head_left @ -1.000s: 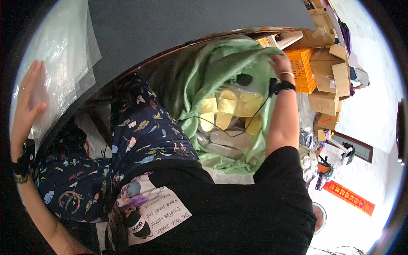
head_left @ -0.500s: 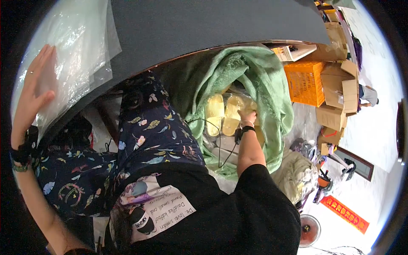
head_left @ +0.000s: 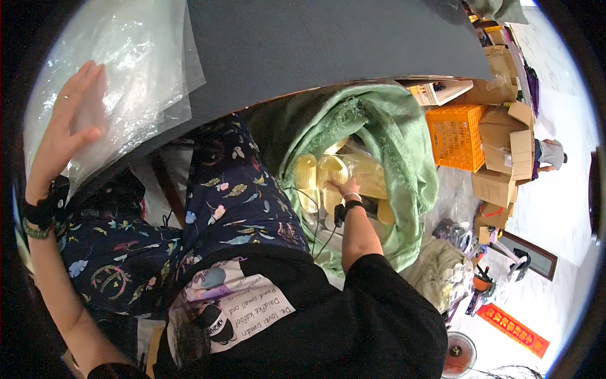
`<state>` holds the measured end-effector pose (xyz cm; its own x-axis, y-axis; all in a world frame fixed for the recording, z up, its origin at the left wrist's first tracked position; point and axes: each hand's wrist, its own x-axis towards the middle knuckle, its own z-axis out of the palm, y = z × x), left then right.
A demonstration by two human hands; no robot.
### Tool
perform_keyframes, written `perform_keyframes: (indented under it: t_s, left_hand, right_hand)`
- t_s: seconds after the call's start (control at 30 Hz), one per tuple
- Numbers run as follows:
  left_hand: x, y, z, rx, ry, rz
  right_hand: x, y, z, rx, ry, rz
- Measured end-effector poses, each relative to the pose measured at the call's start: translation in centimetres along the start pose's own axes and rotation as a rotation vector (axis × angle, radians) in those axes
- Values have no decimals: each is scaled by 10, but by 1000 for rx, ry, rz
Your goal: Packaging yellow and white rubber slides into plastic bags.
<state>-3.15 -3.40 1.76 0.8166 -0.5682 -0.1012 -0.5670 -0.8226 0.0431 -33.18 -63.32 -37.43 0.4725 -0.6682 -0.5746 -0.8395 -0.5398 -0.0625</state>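
Note:
My left hand point(head_left: 66, 129) lies flat, fingers stretched out and thumb apart, on a stack of clear plastic bags point(head_left: 145, 69) on the dark grey tabletop point(head_left: 303, 50). My right hand point(head_left: 346, 187) reaches into a large green woven sack point(head_left: 410, 161), with its fingers apart and touching a pale yellow slipper point(head_left: 332, 170). A matching ribbed slipper point(head_left: 305, 169) lies just left of it. More yellow slippers in clear wrapping point(head_left: 367, 174) lie beyond the hand, partly hidden by it. Dark bands circle both wrists, and a thin cable hangs by the right one.
The table's curved edge runs above the sack. My legs in floral trousers point(head_left: 233, 189) are left of the sack. An orange crate point(head_left: 454, 138) and cardboard boxes point(head_left: 505, 139) stand to the right, with a pale bundle point(head_left: 442, 268) below them. A person point(head_left: 550, 155) is far off.
My right hand has moved left inside the sack, and the yellow slippers beside it have shifted left. The left hand still rests on the plastic bags. The whole view has shifted slightly.

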Motion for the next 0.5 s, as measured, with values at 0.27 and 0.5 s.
perform_keyframes:
  t_s: [0.27,0.5]
  left_hand:
    - [-8,-7,11,-28,73,36]
    - [-6,12,-4,-82,80,-26]
  right_hand:
    - [-72,-21,-102,198,-100,-262]
    - [-163,-11,-290,590,-52,-465]
